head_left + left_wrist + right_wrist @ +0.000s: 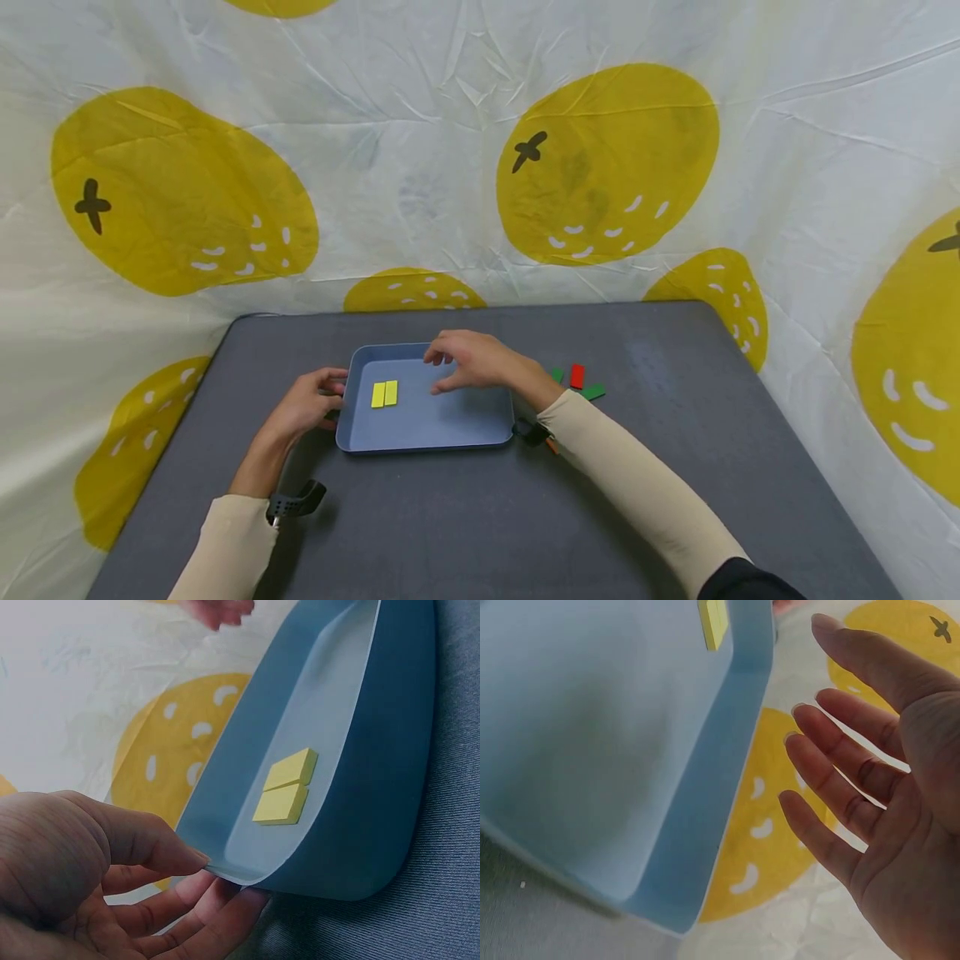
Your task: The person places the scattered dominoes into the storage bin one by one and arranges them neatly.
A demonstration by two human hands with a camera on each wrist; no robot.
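Note:
A blue rectangular tray [427, 429] lies on the dark table with two yellow rectangular blocks [385, 394] side by side in its left part. At the tray's left end, my left hand [303, 404] pinches the rim, thumb on top and fingers against the outside, as the left wrist view shows. My right hand [480, 362] hovers over the tray's right half. Its fingers are loosely spread, and nothing is held in them [862, 765]. In the left wrist view the yellow blocks [285, 787] lie flat near the held end.
Right of the tray lie a red block [577, 376] and green blocks [593, 392], partly hidden by my right arm. An orange piece [552, 447] peeks out beside the right wrist strap. A white cloth with yellow fruit prints [420, 183] hangs behind the grey table [465, 525].

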